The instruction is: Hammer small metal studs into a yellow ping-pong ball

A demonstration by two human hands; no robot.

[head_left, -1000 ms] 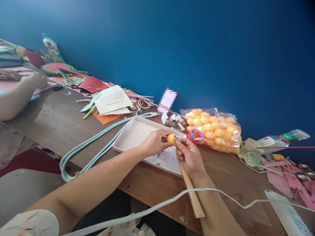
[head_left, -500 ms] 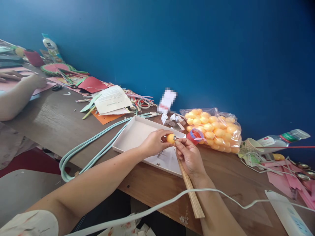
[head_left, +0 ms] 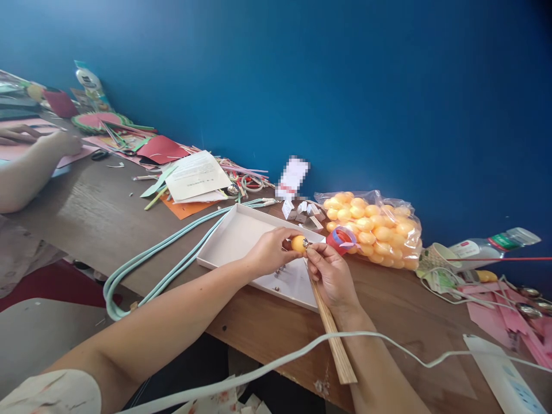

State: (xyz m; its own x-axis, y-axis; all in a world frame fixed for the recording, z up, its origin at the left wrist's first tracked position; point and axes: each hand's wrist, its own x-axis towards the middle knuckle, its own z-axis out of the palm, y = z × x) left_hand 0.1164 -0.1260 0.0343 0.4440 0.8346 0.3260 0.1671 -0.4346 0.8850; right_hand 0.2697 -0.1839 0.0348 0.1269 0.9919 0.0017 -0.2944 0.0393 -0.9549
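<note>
"So, what's largest?"

"The blue wall [head_left: 259,86], then the brown worktop [head_left: 95,195]. On that sit a white tray [head_left: 228,238] and a clear bag [head_left: 375,230] of orange balls."

"Any writing?"

"Nothing legible. The bottle [head_left: 474,248] at the right has white and green labels, too small to read. The paper [head_left: 200,175] carries printed lines, also unreadable, and the card [head_left: 293,175] against the wall is pixelated."

"And the hands?"

"The left hand [head_left: 271,250] has its fingers closed round an orange ball [head_left: 297,244], above the tray. The right hand [head_left: 330,267], narrow, pinches the silver piece [head_left: 305,242] at the ball's right side."
</note>
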